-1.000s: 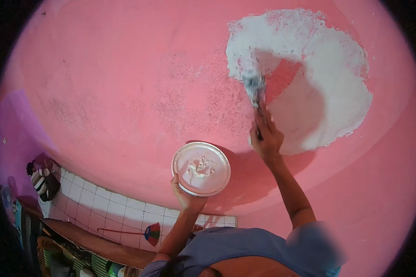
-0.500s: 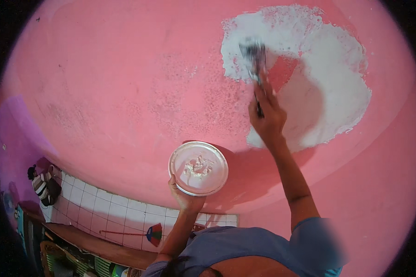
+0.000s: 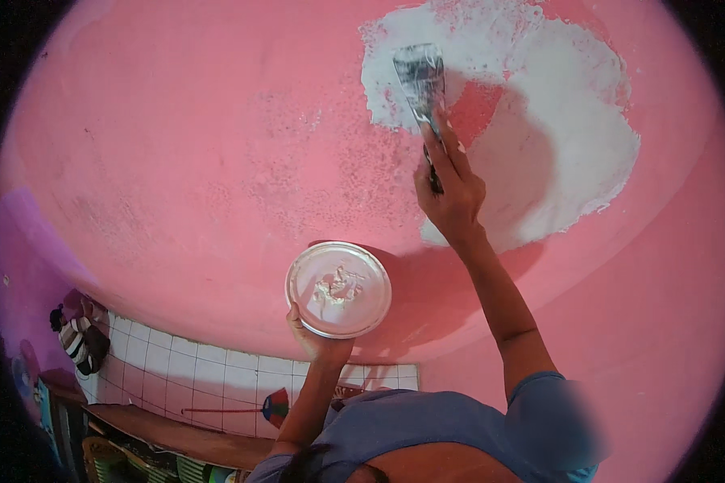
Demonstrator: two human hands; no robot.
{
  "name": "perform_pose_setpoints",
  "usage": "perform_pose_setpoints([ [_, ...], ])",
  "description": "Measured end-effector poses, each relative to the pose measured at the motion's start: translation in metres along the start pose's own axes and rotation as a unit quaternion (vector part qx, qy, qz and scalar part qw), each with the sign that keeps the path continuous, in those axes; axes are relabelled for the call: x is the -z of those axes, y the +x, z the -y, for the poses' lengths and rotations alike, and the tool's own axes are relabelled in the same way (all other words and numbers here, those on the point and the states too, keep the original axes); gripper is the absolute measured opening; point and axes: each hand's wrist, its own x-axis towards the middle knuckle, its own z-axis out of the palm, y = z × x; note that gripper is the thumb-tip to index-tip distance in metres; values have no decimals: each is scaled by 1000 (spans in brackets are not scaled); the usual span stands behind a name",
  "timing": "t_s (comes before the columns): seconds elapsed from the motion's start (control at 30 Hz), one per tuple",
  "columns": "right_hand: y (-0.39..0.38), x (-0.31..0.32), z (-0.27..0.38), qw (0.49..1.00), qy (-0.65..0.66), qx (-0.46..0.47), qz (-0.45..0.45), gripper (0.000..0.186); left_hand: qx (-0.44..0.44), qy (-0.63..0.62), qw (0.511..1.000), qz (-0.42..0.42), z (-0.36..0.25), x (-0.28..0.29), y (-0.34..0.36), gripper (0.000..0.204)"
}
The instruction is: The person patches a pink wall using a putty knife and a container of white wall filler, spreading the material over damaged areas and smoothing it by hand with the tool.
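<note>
My right hand (image 3: 453,197) is closed round the dark handle of a putty knife (image 3: 420,76). Its wide metal blade, smeared with white, lies against a patch of white filler (image 3: 572,105) on the pink wall (image 3: 177,121). Between blade and forearm a small area of bare pink shows inside the patch. Lower down, my left hand (image 3: 322,342) grips the near rim of a round white lid (image 3: 308,278), thumb on top and fingers hidden beneath. A lump of filler (image 3: 337,286) lies in the middle of the lid.
Rough, speckled wall (image 3: 330,177) extends left of the patch. Below are white floor tiles (image 3: 205,366), a broom (image 3: 275,407) with a coloured head, and a brown wooden ledge (image 3: 177,435). Someone in striped clothing (image 3: 80,342) sits at far left, near a purple wall (image 3: 32,241).
The putty knife and my right hand have shifted slightly up and left across the filler. The view has moved a little; my left hand still holds the lid.
</note>
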Motion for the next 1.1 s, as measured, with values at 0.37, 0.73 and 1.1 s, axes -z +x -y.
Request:
perform_pose_setpoints([
  [0.37, -88, 12, -2, 995, -39, 9, 89, 41, 8, -15, 999, -27, 0, 0, 0, 73],
  [0.73, 7, -8, 2, 1000, -22, -4, -6, 43, 25, -17, 998, -49, -2, -7, -3, 73],
  [1.1, -61, 15, -8, 998, -44, -23, 50, 45, -3, -1, 1000, 2, 1, 0, 0, 70],
])
